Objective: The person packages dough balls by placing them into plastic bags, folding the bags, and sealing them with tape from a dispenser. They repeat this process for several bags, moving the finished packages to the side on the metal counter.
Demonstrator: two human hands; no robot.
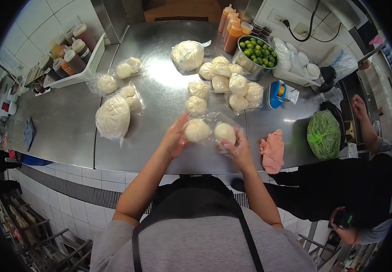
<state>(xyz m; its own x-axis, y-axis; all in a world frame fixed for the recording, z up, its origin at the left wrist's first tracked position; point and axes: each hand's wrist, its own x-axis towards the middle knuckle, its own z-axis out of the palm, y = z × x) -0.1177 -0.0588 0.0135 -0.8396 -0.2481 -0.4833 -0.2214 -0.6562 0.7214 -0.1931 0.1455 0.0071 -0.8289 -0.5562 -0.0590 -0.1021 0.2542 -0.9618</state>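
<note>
My left hand (176,138) and my right hand (238,151) hold the two ends of a clear plastic bag with two round white steamed buns in it, a left bun (197,130) and a right bun (224,133). The fingers of both hands are closed on the bag, over the steel counter. Just beyond lie two pleated buns (197,89) in a bag, and several more bagged buns (239,86) are bunched behind to the right. On the left are a large bagged bun (113,117) and smaller bagged buns (106,84). Another large bagged bun (187,55) lies farther back.
A pot of green citrus fruits (257,52), sauce bottles (233,36), a blue-and-white container (275,94), a pink cloth (272,151) and bagged greens (323,134) stand right. A white bottle basket (80,70) is left. Another person's hand (359,108) shows at right.
</note>
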